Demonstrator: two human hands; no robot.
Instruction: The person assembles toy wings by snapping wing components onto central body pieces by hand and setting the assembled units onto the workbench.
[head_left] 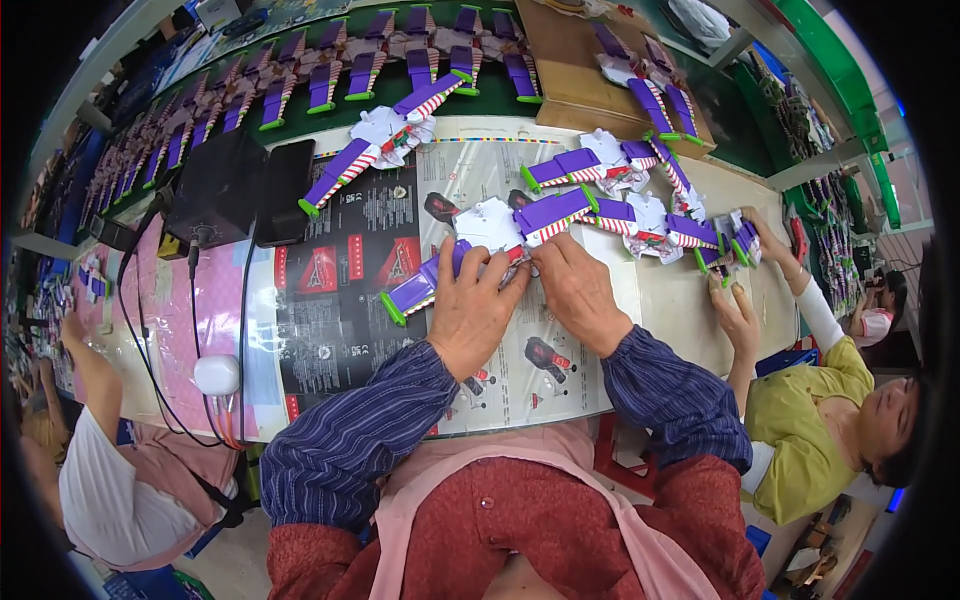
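Over the printed sheet (520, 400) at mid-counter (690, 345), the left hand (465, 315) has its fingers clasping the lower side of a purple-winged white piece (490, 222); the right hand (583, 298) pinches that piece beside its other wing, perhaps steadying it between both; to the right, a co-worker's hands (738, 320) hold a similar part (735, 242); farther off, rows of winged pieces (325, 83) line a green surface (490, 103), seemingly spaced for order.
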